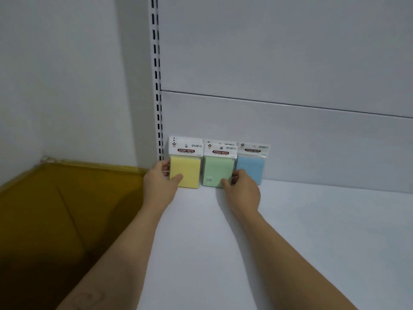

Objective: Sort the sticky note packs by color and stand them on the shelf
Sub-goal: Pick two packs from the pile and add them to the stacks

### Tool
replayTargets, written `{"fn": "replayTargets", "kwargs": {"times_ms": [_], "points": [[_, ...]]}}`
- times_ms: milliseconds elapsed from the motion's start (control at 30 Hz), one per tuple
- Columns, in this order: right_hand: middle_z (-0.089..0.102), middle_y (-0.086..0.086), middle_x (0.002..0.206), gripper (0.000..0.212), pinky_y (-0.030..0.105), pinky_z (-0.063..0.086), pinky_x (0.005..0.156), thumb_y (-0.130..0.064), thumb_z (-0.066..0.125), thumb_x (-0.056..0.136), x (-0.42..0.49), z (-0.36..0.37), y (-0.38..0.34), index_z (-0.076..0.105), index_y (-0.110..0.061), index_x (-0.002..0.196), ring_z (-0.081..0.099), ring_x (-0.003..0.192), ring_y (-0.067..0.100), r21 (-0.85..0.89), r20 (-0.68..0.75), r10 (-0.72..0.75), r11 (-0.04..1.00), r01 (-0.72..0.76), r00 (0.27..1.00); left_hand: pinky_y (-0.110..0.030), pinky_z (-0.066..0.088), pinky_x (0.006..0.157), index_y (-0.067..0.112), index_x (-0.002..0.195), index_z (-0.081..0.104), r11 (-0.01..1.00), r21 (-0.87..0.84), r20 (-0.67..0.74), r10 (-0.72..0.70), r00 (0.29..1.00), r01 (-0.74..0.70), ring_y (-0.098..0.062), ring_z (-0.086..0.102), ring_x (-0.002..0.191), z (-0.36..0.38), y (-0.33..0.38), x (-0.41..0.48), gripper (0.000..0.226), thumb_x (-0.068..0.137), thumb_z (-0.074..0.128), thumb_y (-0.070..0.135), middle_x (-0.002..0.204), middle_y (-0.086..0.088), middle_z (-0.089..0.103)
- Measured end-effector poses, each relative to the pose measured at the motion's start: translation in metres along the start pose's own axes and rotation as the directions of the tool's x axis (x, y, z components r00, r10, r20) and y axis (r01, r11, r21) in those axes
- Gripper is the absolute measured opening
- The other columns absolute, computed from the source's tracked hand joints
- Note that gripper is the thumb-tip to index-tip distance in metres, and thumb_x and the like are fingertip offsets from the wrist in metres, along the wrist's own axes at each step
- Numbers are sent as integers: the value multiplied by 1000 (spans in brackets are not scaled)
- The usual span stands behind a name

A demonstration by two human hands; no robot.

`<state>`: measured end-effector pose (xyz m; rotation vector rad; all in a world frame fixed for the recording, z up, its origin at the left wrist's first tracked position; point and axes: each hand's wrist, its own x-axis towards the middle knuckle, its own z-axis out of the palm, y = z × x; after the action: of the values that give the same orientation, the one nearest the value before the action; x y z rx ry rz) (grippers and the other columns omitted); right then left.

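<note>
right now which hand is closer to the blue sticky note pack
Right. The right hand grips the green pack, directly beside the blue pack at its left edge. The left hand grips the yellow pack, farther left with the green pack between.

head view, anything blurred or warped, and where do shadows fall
In the head view the light is dim and even, no glare; the wide lens bends the slotted upright; the label on the blue pack reads softer than those on the yellow pack and green pack; a faint shadow lies on the shelf left of the right hand.
</note>
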<state>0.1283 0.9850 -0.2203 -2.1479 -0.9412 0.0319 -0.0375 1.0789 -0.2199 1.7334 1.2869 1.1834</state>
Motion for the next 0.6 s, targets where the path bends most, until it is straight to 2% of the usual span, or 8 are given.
{"fn": "replayTargets", "kwargs": {"times_ms": [133,300,467,533,600], "points": [[66,0,99,19,29,39,71,-31,58,86,1,2,0,57,-18,100,60,94,24,-42,-14,-34,999,34,999,-20,41,74,9,111,64,1000,9,-35,10,999,-9,-10,58,83,1,-1,2,38,76,78,10,96,0,66],[66,2,95,22,31,41,72,-32,58,85,3,4,2,58,-16,100,59,92,24,-59,-21,-55,997,54,998,-24,45,77,10,107,66,998,50,-39,46,998,-44,-13,60,86,3,-5,2,31,78,76,11,98,-3,69],[62,4,108,37,33,42,84,-38,59,86,-7,-1,-1,55,-15,114,56,104,24,-69,16,-46,996,47,999,-28,46,80,10,117,61,991,133,23,26,999,-29,-21,61,98,0,-1,-2,39,81,73,16,110,-7,68],[57,5,116,45,34,40,89,-41,58,87,-13,-10,-2,51,-14,123,53,111,25,-144,28,-68,987,72,997,-35,50,83,11,115,59,979,201,82,-3,997,-13,-26,61,102,-1,1,-3,41,79,74,25,111,-8,66],[55,5,123,52,35,38,91,-45,56,88,-17,-25,-1,47,-15,130,50,115,25,-264,17,-139,955,138,990,-41,51,87,8,119,53,962,274,114,-40,993,7,-29,57,107,-5,10,-5,54,77,75,34,117,-11,61]]}}
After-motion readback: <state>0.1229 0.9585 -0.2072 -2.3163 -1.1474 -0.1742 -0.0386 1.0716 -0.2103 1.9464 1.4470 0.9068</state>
